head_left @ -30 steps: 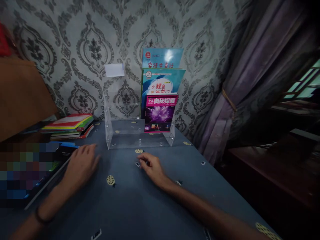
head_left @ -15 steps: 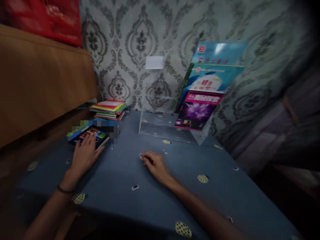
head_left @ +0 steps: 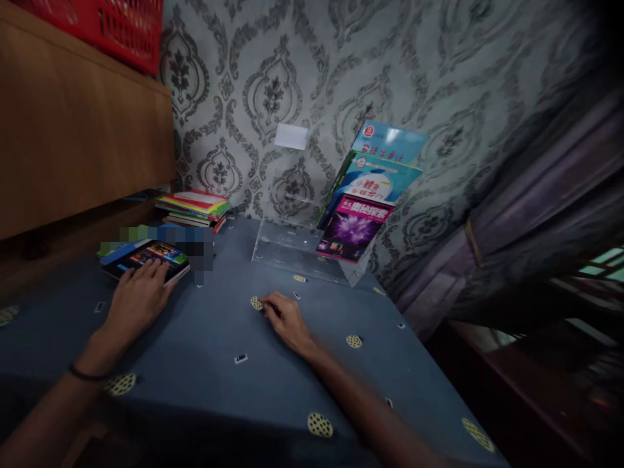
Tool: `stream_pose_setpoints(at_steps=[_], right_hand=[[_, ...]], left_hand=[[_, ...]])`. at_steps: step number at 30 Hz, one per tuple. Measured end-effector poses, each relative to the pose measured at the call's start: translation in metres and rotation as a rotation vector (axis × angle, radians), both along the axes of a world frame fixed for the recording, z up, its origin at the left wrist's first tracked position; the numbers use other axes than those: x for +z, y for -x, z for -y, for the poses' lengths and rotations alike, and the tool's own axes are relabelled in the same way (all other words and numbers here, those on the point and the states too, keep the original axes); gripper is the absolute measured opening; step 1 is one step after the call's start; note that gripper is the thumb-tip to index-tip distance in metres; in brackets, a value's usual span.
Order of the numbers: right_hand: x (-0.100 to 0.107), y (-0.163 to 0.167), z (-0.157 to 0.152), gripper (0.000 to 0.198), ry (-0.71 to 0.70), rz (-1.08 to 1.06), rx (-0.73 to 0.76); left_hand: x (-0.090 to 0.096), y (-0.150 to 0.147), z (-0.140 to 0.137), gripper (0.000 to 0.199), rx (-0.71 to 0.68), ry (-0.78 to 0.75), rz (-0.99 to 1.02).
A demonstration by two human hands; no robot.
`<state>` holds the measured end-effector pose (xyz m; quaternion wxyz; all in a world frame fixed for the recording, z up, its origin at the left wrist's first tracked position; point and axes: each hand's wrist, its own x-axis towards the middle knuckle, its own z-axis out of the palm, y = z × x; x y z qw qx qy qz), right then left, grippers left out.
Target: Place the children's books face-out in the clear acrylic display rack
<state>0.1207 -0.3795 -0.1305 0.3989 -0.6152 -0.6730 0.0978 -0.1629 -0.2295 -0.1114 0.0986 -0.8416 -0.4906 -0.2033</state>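
Observation:
My left hand (head_left: 139, 294) lies flat with its fingers stretched over the front of a dark-covered book (head_left: 127, 261), on the left of the table. Part of that pile is blurred out by blocks. On the bare cloth in the middle rests my right hand (head_left: 287, 320), its fingers curled in a loose pinch with nothing visible in them. Beyond it stands a clear acrylic book stand (head_left: 273, 252). Its right side holds a magazine with a pink and purple cover (head_left: 355, 227), a blue book (head_left: 377, 182) behind that, and another light-blue book (head_left: 390, 140) at the back.
A stack of colourful books (head_left: 195, 207) sits at the back left, by a wooden cabinet (head_left: 88, 123) with a red basket (head_left: 129, 36) on top. A white label (head_left: 291, 136) tops the stand's left side. Patterned cloth (head_left: 219, 390) covers the table; a tied curtain (head_left: 453, 260) hangs right.
My view has turned to the right, so the table and books sit further left in the picture. Both hands keep their places on the book and the cloth.

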Motion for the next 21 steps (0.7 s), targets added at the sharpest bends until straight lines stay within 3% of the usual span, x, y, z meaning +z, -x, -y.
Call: stream_pose_setpoints(at_steps=[6, 12, 21], right_hand=[[0.0, -0.002, -0.001, 0.023, -0.024, 0.018, 0.01], [-0.001, -0.005, -0.004, 0.024, -0.023, -0.015, 0.031], [0.0, -0.002, -0.003, 0.022, 0.04, -0.161, 0.037]], left_hand=[[0.004, 0.0, 0.003, 0.051, -0.02, 0.068, 0.109], [0.024, -0.008, 0.018, 0.04, -0.002, 0.08, -0.079], [0.028, -0.01, 0.02, 0.037, 0.045, 0.097, -0.148]])
